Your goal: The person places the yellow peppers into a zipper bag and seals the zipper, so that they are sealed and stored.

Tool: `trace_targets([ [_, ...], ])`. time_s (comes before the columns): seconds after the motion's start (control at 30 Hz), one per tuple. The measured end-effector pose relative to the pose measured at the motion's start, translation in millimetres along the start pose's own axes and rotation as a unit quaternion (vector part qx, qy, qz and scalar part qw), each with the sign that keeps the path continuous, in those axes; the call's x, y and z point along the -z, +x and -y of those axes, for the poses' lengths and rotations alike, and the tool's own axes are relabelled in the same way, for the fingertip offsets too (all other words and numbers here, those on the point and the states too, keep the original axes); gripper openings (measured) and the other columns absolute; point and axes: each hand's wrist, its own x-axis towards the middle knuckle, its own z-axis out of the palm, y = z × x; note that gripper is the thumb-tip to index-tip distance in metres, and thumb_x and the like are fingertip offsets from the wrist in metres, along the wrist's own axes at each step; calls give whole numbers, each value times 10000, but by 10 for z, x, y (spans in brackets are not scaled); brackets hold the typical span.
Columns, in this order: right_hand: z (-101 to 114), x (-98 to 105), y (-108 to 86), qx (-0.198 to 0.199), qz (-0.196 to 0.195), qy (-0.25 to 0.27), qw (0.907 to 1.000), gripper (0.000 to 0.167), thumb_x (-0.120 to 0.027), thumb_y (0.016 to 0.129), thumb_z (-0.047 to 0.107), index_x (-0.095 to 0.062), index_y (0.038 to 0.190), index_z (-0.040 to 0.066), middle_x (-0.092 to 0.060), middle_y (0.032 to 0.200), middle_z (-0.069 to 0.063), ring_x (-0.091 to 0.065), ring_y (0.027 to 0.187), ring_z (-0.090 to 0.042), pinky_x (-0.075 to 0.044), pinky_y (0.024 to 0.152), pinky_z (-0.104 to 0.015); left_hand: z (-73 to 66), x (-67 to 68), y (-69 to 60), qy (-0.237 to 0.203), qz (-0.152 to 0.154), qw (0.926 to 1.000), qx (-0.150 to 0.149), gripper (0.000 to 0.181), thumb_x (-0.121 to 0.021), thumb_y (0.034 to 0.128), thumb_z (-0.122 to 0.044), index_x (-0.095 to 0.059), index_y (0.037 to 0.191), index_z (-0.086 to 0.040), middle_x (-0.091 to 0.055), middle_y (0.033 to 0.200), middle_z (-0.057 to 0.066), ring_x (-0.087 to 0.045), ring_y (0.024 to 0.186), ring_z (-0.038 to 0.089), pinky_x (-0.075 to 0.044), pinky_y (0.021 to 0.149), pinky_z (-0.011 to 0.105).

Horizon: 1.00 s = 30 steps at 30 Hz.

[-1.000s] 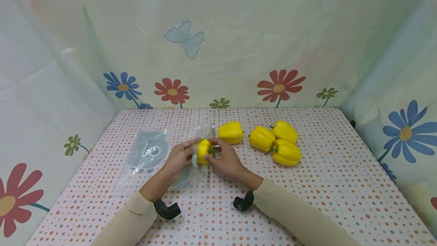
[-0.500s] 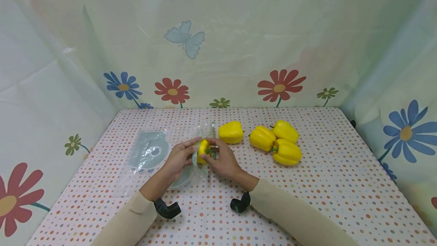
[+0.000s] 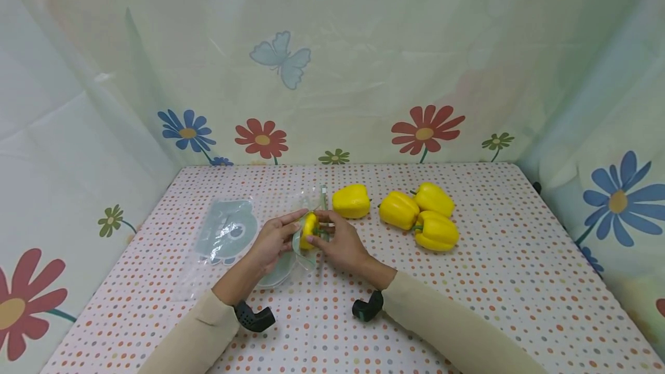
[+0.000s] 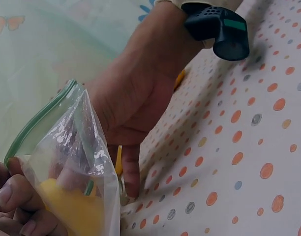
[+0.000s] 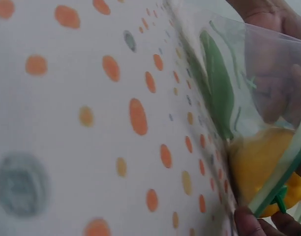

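Closest in, 2 beige sleeves (image 3: 192,339) reach across, a black wrist device (image 3: 254,317) at the left cuff and a matching unit (image 3: 368,307) at the right. Up to the hands, and here's the action! The left hand (image 3: 270,244) has its fingers curled, pinching the mouth of a clear zip bag (image 4: 102,162), while the right hand (image 3: 344,242) grips 1 yellow bell pepper (image 3: 309,227), thumb on the near side, fingers around the far side. That pepper sits right in the bag's mouth, clear film around its body, green stem (image 5: 280,196) pointing towards the right hand, and the green zip strip (image 5: 285,169) crossing in front of it in the right wrist view. Over to the left, clear plastic with a pale teal print (image 3: 228,227) lies flat; whether it's a separate bag, I can't tell. Just beyond the right hand, a lone bell pepper (image 3: 351,201) lies on its side, and farther right a cluster of 3 bell peppers (image 3: 399,210) bunches close together, all on the polka-dot tablecloth (image 3: 499,281). At the very back, a pale backdrop (image 3: 363,33) shows printed flowers (image 3: 425,134) and a blue butterfly (image 3: 283,60).
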Motion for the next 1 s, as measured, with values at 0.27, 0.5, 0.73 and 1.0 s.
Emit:
trace_targets([
  [0.27,115,297,-157,-58,-99,-251,9996,479,-682,931,263,-531,1372,154,-558,1403,-73,-584,1248,-327,-534,949,-458,5,6,-1,13,-123,9999,60,406,-425,1039,-138,-529,1429,-183,-464,795,-68,-298,505,73,-342,533,198],
  [0.5,116,781,-392,199,-388,-823,9957,326,-665,944,242,-611,1253,152,-645,1243,-26,-642,1109,-228,-554,785,-314,2,20,21,31,-92,9998,154,394,-440,1039,-156,-542,1417,-204,-348,721,-57,-283,507,90,-306,532,212],
  [0.73,67,1309,-736,-279,-366,-325,9984,283,-666,943,237,-656,1172,71,-693,1128,-109,-664,927,-238,-585,689,-316,13,11,22,92,-156,9997,181,387,-455,1034,-159,-557,1404,-209,-357,734,-52,-283,516,98,-304,527,212],
  [1.0,-148,1819,-984,-210,-1446,-1283,9809,303,-643,955,326,-670,1140,88,-681,1129,-113,-540,935,74,-473,749,-95,3,22,14,94,-263,9994,192,382,-461,1028,-162,-582,1377,-259,-360,728,-42,-294,533,107,-317,524,211],
])
